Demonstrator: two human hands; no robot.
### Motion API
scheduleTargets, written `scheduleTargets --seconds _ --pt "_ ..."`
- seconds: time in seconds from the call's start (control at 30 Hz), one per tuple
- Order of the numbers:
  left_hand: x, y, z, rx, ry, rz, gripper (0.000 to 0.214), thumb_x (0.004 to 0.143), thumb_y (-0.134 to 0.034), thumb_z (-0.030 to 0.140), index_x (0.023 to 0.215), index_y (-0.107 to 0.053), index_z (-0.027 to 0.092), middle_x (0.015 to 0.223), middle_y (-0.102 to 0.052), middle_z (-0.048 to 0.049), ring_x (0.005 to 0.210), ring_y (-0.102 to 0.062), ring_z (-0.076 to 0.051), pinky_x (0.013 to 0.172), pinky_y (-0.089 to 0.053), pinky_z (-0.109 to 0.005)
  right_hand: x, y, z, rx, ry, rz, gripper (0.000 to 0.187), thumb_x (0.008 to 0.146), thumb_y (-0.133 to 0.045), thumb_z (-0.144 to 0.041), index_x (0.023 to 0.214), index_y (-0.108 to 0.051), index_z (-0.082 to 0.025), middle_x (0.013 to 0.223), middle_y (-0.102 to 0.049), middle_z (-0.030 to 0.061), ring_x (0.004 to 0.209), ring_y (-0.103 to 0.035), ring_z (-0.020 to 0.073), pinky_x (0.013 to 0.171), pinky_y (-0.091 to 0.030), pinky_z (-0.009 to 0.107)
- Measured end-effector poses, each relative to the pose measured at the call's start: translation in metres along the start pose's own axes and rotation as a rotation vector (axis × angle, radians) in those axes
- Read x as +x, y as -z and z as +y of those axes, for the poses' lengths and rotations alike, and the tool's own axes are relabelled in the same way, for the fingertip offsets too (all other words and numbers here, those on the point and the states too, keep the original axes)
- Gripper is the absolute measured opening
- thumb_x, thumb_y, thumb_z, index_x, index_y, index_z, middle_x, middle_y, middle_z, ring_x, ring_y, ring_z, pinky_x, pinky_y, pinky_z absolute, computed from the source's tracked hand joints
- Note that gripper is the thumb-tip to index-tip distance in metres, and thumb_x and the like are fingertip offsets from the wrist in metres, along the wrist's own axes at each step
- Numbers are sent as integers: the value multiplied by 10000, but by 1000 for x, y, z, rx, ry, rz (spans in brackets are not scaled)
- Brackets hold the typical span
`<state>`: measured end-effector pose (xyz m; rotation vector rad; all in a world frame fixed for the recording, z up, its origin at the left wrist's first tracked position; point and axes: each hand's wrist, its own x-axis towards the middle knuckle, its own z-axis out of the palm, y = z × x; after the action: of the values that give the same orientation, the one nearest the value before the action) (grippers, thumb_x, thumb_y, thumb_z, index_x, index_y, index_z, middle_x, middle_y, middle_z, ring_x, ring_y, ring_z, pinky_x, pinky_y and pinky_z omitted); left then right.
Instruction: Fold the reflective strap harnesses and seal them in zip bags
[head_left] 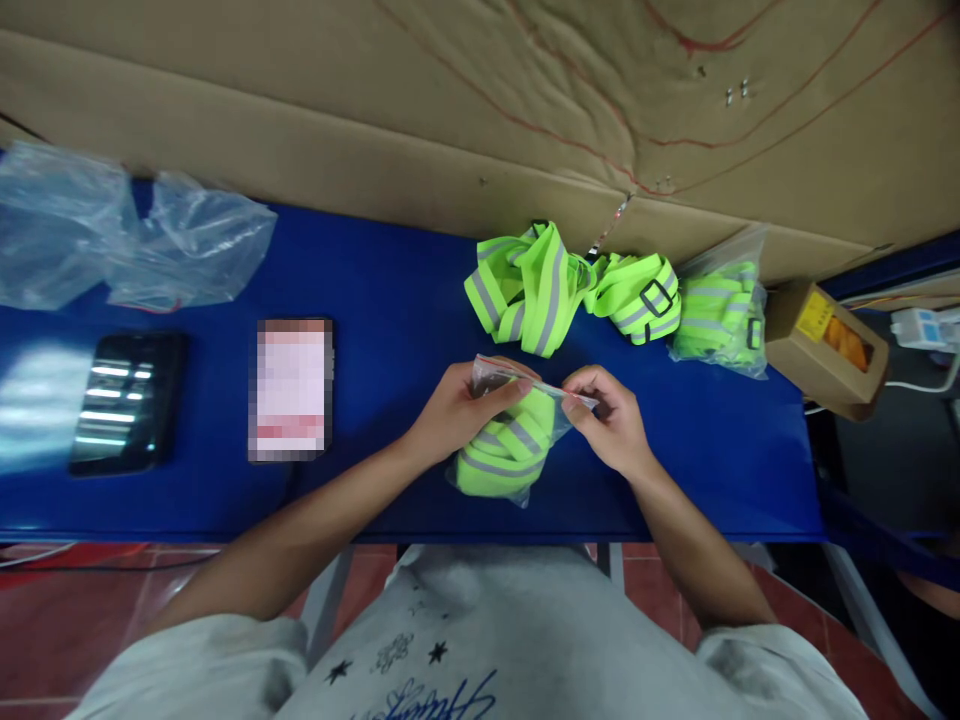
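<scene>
Between left hand (450, 412) and right hand (613, 425), clear bag (504, 458), top edge in both sets of pinching fingers (516, 390).

Clear plastic bag (491, 375) pinched in the fingers (581, 382): red top line. Folded fluorescent yellow-green fabric strap (504, 450) below the fingers: grey lengthwise stripes. Loose fluorescent yellow-green strap bundle (525, 288) beyond the fingertips: identical grey stripes, black buckle. Flat blue table surface (390, 290): uniform. Brown cardboard sheet (375, 90): thin red lines.

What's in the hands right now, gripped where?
Both hold one clear zip bag with a folded neon reflective strap inside. The left hand pinches the left end of its top seal, the right hand the right end.
</scene>
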<state>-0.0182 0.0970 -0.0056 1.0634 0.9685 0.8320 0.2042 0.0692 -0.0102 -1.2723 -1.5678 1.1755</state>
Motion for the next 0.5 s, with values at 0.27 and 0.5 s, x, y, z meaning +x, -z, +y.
scheduleTargets --seconds 0.27,0.5 --pt "-1 -2 2 70 -58 -76 307 883 -774 466 966 -816 173 1066 -801 -82 869 -717 -187 736 -520 -251 -3 -3 -1 -14 14 6 168 959 -675 -352 866 -613 -226 759 -613 -19 615 -515 113 587 -415 270" --pt "-2 -5 1 19 7 -91 393 845 -803 468 1119 -752 191 849 -741 -20 616 -595 -112 571 -451 -219 -2 -4 -5 -28 -10 -28 162 949 -682 -372 902 -634 -225 773 -634 -10 644 -552 123 593 -430 269"
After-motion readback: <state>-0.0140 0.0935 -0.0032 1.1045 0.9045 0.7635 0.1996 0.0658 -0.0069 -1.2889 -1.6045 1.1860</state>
